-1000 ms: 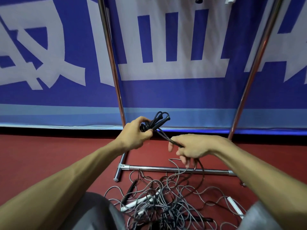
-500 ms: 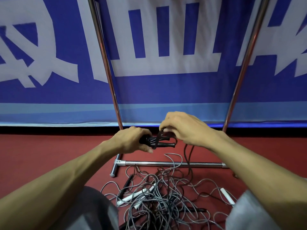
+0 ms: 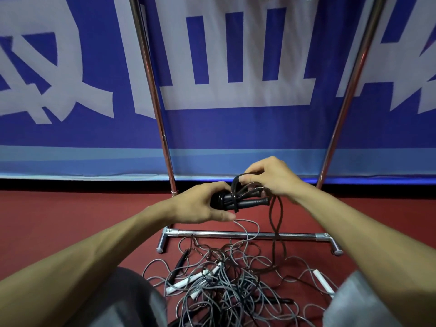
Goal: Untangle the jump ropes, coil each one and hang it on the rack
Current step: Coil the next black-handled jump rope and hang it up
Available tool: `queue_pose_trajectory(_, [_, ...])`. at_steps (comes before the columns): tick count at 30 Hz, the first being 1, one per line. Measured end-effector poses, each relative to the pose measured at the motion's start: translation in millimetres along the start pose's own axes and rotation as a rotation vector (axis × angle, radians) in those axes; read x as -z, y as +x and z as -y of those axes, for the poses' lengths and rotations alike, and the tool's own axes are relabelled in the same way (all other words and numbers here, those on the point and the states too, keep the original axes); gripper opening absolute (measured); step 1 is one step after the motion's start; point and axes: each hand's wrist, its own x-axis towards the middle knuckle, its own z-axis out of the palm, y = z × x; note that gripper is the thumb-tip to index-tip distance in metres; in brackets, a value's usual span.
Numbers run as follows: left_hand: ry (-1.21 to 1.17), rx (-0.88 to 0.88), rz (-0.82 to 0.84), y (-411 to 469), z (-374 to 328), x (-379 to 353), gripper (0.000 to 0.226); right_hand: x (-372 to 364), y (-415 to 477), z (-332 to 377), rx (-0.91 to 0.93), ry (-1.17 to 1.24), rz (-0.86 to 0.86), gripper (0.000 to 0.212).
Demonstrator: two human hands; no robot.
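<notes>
Since the previous frame, my right hand [image 3: 271, 178] has lifted up off the black handles [image 3: 250, 202], exposing them. It now pinches a loop of the black rope [image 3: 233, 188] directly above the rack base bar [image 3: 247, 235]. My left hand [image 3: 200, 205] is wrapped around the handle ends, also above the bar, toward its left end. The rope turns around the handles, then drops across the bar. The tangled pile [image 3: 224, 286] of grey and black ropes lies on the near side of the bar.
</notes>
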Motion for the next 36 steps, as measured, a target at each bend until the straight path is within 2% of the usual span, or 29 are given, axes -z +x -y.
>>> queue_pose_trajectory(2, [-0.069, 0.015, -0.042, -1, -4, 0, 0.042, 0, 0, -3, -0.045, 0.0, 0.042, 0.009])
queue_pose_trajectory(4, [-0.155, 0.016, -0.093, -2, -9, 0, 0.035, -2, 0, -3, -0.066, 0.044, 0.064, 0.025])
queue_pose_trajectory(7, [-0.376, 0.06, -0.188, -1, -14, 3, 0.029, -6, -3, 7, -0.096, 0.205, 0.093, 0.029])
queue_pose_trajectory(11, [-0.59, 0.118, -0.3, 0, -15, 12, 0.011, -13, -9, 21, -0.144, 0.349, 0.27, 0.036])
queue_pose_trajectory(13, [-0.718, 0.155, -0.356, 0, -16, 16, 0.003, -14, -11, 22, -0.138, 0.308, 0.364, 0.033])
queue_pose_trajectory(16, [-0.855, 0.242, -0.448, 2, -14, 22, 0.008, -13, -11, 25, -0.086, 0.172, 0.414, 0.029])
queue_pose_trajectory(20, [-0.883, 0.353, -0.51, 5, -4, 25, 0.013, -2, -16, 36, 0.123, -0.225, 0.389, 0.011])
queue_pose_trajectory(25, [-0.735, 0.402, -0.502, 9, 6, 22, 0.014, -1, -23, 39, 0.225, -0.438, 0.418, 0.018])
queue_pose_trajectory(29, [-0.389, 0.376, -0.474, 11, 21, 18, 0.023, -2, -26, 37, 0.405, -0.559, 0.326, 0.014])
queue_pose_trajectory(33, [0.236, 0.251, -0.269, 9, 18, 12, 0.034, -2, -27, 36, 0.539, -0.652, 0.167, 0.031])
queue_pose_trajectory(35, [0.325, 0.15, -0.158, 7, 12, 7, 0.028, 0, -24, 32, 0.536, -0.597, 0.103, 0.04])
queue_pose_trajectory(36, [0.345, 0.102, -0.118, 5, 8, 5, 0.025, 1, -22, 30, 0.515, -0.552, 0.065, 0.035])
